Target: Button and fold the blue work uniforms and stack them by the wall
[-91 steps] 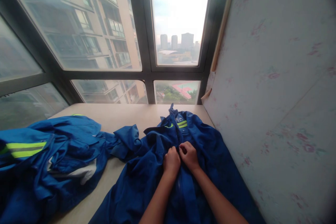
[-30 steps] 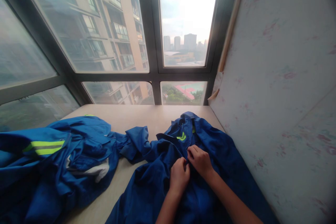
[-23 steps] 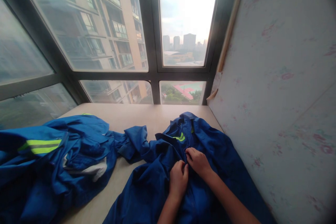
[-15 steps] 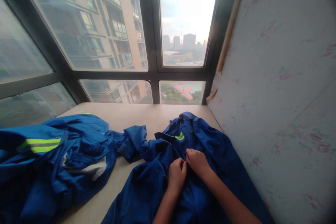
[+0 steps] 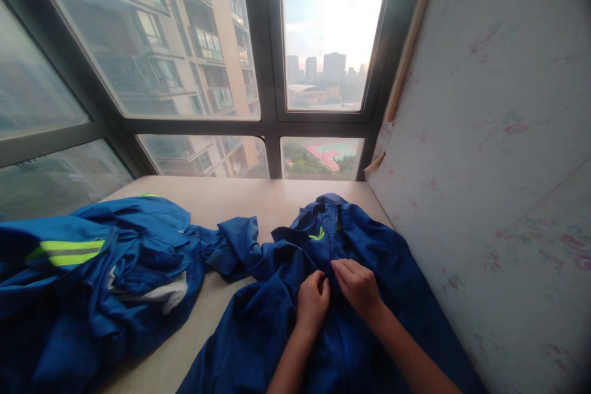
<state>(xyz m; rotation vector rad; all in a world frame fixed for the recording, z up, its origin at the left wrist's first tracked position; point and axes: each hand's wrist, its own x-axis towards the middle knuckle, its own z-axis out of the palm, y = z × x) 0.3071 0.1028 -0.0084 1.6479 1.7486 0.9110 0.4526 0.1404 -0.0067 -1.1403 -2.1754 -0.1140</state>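
Observation:
A dark blue work jacket (image 5: 258,332) with a small yellow-green stripe lies spread on the pale ledge, its collar toward the window. My left hand (image 5: 313,301) is closed on the jacket's front edge, thumb and fingers pinched together. Close beside it on the right, my right hand (image 5: 357,286) pinches the cloth along the same front opening. What exactly sits between the fingertips, a button or the zip, is too small to make out. Below the hands the front seam runs down between my forearms.
Another blue garment (image 5: 148,295) with a yellow-green reflective band and white lining lies crumpled at the left. The pale ledge (image 5: 207,191) ends at dark window frames (image 5: 272,129). A flower-patterned wall (image 5: 498,197) stands close on the right.
My right hand has shifted slightly right, opening a small gap from the left hand. My left hand stays nearly in place, and the view has tilted a little.

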